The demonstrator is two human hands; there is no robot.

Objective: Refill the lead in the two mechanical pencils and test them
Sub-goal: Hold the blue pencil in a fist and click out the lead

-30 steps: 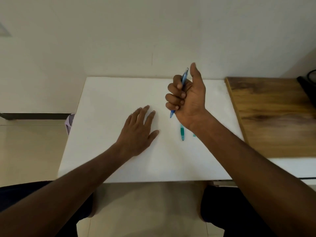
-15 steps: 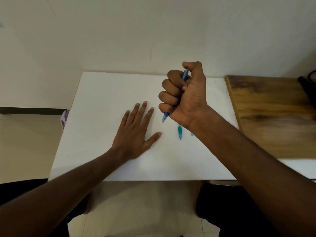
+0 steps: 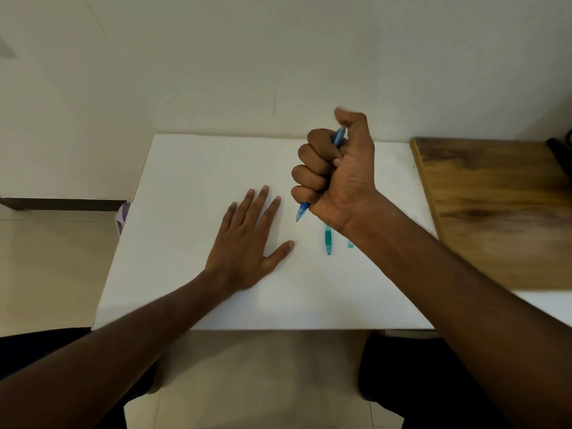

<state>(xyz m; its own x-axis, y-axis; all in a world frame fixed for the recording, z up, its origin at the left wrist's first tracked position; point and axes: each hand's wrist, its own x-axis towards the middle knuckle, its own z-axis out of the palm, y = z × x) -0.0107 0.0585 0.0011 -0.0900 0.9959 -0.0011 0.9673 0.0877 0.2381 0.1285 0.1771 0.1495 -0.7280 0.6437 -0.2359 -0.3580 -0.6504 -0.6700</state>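
White table [image 3: 192,168] is set against a pale wall, tiled floor below | wooden board [image 3: 495,212] is laid at right | left hand [image 3: 247,243] is spread flat on table | right hand [image 3: 337,174] is fisted round blue pencil [image 3: 301,210], thumb on its top, tip down | teal pencil [image 3: 328,241] is seen on table just behind right wrist, partly hidden.

My left hand [image 3: 247,243] lies flat, fingers spread; my right hand [image 3: 337,171] is raised in a fist, thumb bent over the top, forearm angled inward.
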